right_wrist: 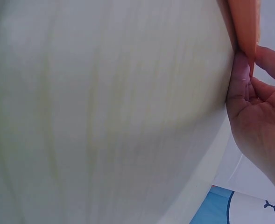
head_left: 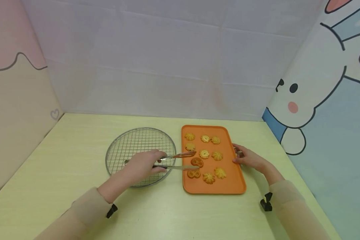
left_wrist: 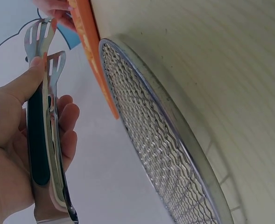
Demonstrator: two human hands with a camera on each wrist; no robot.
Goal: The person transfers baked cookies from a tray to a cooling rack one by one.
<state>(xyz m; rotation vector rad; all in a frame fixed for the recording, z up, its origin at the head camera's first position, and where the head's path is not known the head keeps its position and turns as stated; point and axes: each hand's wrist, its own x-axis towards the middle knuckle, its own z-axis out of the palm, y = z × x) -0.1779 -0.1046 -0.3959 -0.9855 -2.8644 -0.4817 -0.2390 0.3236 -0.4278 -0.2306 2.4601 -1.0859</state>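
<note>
My left hand (head_left: 143, 165) grips a pair of metal tongs (head_left: 183, 167) with dark handle grips (left_wrist: 38, 135). The tongs' slotted arms stand apart over the left side of an orange tray (head_left: 234, 181), and in the left wrist view nothing is between them. Several golden cookies lie on that tray, among them a pretzel-shaped cookie (head_left: 197, 162) near the tong tips and a flower-shaped cookie (head_left: 209, 178). At the tray's right edge, my right hand (head_left: 252, 158) pinches the rim; in the right wrist view its thumb and fingers (right_wrist: 270, 60) are on either side of the edge.
A round wire cooling rack (head_left: 138, 141) sits left of the tray, partly under my left hand and forearm. Both stand on a pale wooden table (head_left: 168, 213). A whitish wall (head_left: 168, 66) closes the back, and a wall with a cartoon rabbit (head_left: 303, 110) the right.
</note>
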